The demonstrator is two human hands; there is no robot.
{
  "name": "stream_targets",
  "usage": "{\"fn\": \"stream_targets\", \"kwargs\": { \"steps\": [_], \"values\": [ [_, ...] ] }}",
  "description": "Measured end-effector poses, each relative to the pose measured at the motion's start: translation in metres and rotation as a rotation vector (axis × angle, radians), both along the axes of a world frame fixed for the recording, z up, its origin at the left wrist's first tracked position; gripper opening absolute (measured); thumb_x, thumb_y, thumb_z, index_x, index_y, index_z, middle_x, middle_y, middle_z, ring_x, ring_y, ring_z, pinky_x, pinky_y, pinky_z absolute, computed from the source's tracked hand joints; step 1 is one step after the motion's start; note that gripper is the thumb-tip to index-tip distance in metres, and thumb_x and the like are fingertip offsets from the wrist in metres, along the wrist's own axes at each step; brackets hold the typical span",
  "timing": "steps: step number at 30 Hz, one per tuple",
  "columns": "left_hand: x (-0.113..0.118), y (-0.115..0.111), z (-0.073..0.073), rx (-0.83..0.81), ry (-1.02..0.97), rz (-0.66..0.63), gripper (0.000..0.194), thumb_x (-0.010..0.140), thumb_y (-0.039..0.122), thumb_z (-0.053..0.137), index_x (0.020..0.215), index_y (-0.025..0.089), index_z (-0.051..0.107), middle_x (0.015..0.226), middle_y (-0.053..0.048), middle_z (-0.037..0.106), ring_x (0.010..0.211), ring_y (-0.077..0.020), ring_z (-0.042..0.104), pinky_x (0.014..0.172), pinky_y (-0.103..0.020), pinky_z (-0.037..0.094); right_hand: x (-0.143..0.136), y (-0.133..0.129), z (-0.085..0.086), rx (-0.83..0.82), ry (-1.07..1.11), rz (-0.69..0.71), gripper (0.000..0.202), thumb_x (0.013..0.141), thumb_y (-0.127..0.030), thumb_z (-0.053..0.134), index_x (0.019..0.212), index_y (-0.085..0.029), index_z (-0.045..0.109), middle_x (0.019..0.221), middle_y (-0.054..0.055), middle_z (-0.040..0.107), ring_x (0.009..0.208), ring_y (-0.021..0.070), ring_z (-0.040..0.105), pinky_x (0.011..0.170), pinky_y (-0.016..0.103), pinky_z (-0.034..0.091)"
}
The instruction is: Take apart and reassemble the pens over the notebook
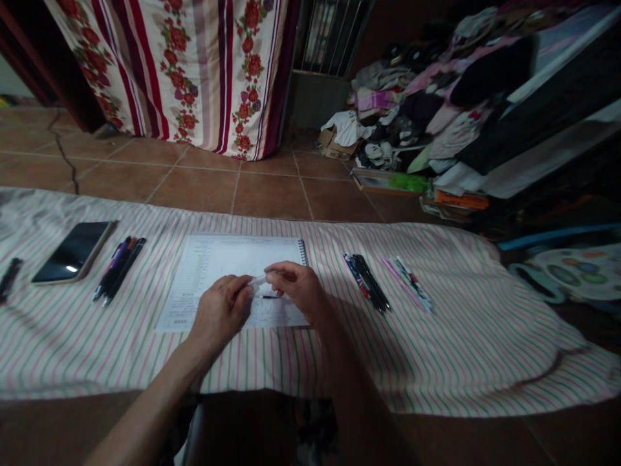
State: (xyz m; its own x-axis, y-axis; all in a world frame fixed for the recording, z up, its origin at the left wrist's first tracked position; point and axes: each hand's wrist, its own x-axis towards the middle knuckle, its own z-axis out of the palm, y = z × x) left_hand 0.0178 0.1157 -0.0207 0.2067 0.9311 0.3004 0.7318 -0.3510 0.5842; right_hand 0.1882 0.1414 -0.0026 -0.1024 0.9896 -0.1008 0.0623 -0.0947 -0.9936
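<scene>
Over the spiral notebook (pixel 242 249), both my hands meet at a slim, pale, see-through pen barrel (pixel 259 279). My left hand (pixel 220 310) is closed around its left end, thumb and forefinger together. At the other end, my right hand (pixel 298 288) pinches it with the fingertips. Just below the barrel, a thin dark pen part (pixel 266 297), perhaps a refill, lies on the white page, partly hidden by my right fingers. Right of the notebook lie a bunch of dark pens (pixel 371 283) and a few pink and white patterned pens (pixel 410 285).
A striped cloth (pixel 460 349) covers the surface. To the left lie several dark and purple pens (pixel 119 268), a phone (pixel 72 252) and a black object (pixel 10 278). Beyond are a tiled floor (pixel 272 194), a floral curtain (pixel 208 77) and piled clothes (pixel 436 97).
</scene>
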Motion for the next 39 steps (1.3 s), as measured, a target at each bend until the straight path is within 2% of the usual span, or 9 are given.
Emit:
{"fn": "stream_targets", "kwargs": {
  "steps": [5, 11, 18, 24, 26, 28, 32, 36, 39],
  "values": [
    [0.001, -0.001, 0.001, -0.010, -0.027, 0.030, 0.025, 0.087, 0.027, 0.044, 0.095, 0.019, 0.066, 0.084, -0.006, 0.069, 0.080, -0.0185, 0.064, 0.073, -0.032, 0.050, -0.003, -0.001, 0.000, -0.016, 0.008, -0.020, 0.016, 0.065, -0.028, 0.066, 0.075, -0.017, 0.069, 0.050, -0.005, 0.056, 0.044, 0.0072, 0.048, 0.045, 0.018, 0.041],
    [0.008, -0.006, -0.001, -0.046, 0.061, 0.064, 0.025, 0.088, 0.028, 0.043, 0.093, 0.018, 0.065, 0.083, -0.005, 0.070, 0.077, -0.0188, 0.064, 0.069, -0.031, 0.049, -0.005, -0.002, -0.007, -0.035, -0.111, -0.059, 0.015, 0.068, -0.031, 0.064, 0.068, -0.016, 0.066, 0.050, -0.003, 0.058, 0.045, 0.0086, 0.052, 0.044, 0.018, 0.042],
    [0.013, -0.005, -0.005, -0.010, 0.101, 0.081, 0.022, 0.088, 0.026, 0.044, 0.094, 0.016, 0.063, 0.083, -0.006, 0.068, 0.078, -0.0190, 0.063, 0.070, -0.030, 0.048, -0.004, -0.002, -0.019, 0.019, -0.195, -0.066, 0.023, 0.070, -0.031, 0.063, 0.090, -0.018, 0.064, 0.058, -0.003, 0.062, 0.049, 0.0104, 0.056, 0.043, 0.019, 0.042],
    [0.014, -0.006, -0.001, -0.040, 0.041, 0.125, 0.023, 0.088, 0.027, 0.044, 0.096, 0.016, 0.063, 0.084, -0.006, 0.068, 0.079, -0.0186, 0.064, 0.070, -0.030, 0.048, 0.002, 0.000, -0.013, -0.034, -0.136, -0.065, 0.018, 0.074, -0.031, 0.059, 0.086, -0.018, 0.063, 0.065, -0.001, 0.065, 0.053, 0.0103, 0.057, 0.045, 0.019, 0.041],
    [0.015, -0.005, -0.001, -0.060, 0.040, 0.138, 0.024, 0.088, 0.028, 0.044, 0.097, 0.016, 0.064, 0.084, -0.006, 0.068, 0.079, -0.0191, 0.064, 0.070, -0.031, 0.048, 0.005, -0.001, -0.012, -0.006, -0.233, -0.025, 0.013, 0.074, -0.030, 0.061, 0.078, -0.018, 0.064, 0.063, -0.001, 0.064, 0.054, 0.0109, 0.056, 0.048, 0.021, 0.041],
    [0.016, -0.005, -0.001, -0.082, 0.040, 0.155, 0.026, 0.088, 0.029, 0.044, 0.098, 0.016, 0.064, 0.086, -0.005, 0.069, 0.079, -0.0197, 0.064, 0.070, -0.031, 0.048, 0.006, -0.003, -0.011, 0.095, -0.378, 0.041, 0.009, 0.072, -0.028, 0.065, 0.072, -0.019, 0.065, 0.062, -0.002, 0.062, 0.057, 0.0115, 0.057, 0.054, 0.022, 0.042],
    [0.015, -0.003, -0.003, -0.107, 0.033, 0.178, 0.027, 0.087, 0.029, 0.044, 0.099, 0.016, 0.064, 0.088, -0.006, 0.069, 0.081, -0.0206, 0.064, 0.071, -0.031, 0.048, 0.005, -0.010, -0.010, 0.268, -0.589, 0.194, 0.006, 0.070, -0.023, 0.071, 0.073, -0.019, 0.067, 0.070, -0.001, 0.060, 0.066, 0.0120, 0.057, 0.064, 0.024, 0.043],
    [0.015, -0.003, -0.005, -0.106, 0.021, 0.187, 0.028, 0.087, 0.031, 0.045, 0.099, 0.016, 0.065, 0.089, -0.006, 0.070, 0.081, -0.0209, 0.065, 0.071, -0.031, 0.047, 0.005, -0.013, -0.009, 0.285, -0.719, 0.337, 0.013, 0.072, -0.024, 0.071, 0.084, -0.019, 0.068, 0.081, 0.002, 0.059, 0.077, 0.0138, 0.058, 0.073, 0.027, 0.043],
    [0.015, -0.003, -0.005, -0.107, 0.020, 0.188, 0.027, 0.087, 0.030, 0.045, 0.099, 0.016, 0.065, 0.088, -0.006, 0.070, 0.081, -0.0210, 0.065, 0.071, -0.031, 0.047, 0.004, -0.013, -0.009, 0.284, -0.797, 0.374, 0.011, 0.074, -0.022, 0.069, 0.085, -0.019, 0.068, 0.084, 0.002, 0.060, 0.079, 0.0139, 0.057, 0.074, 0.027, 0.042]
  ]
}}
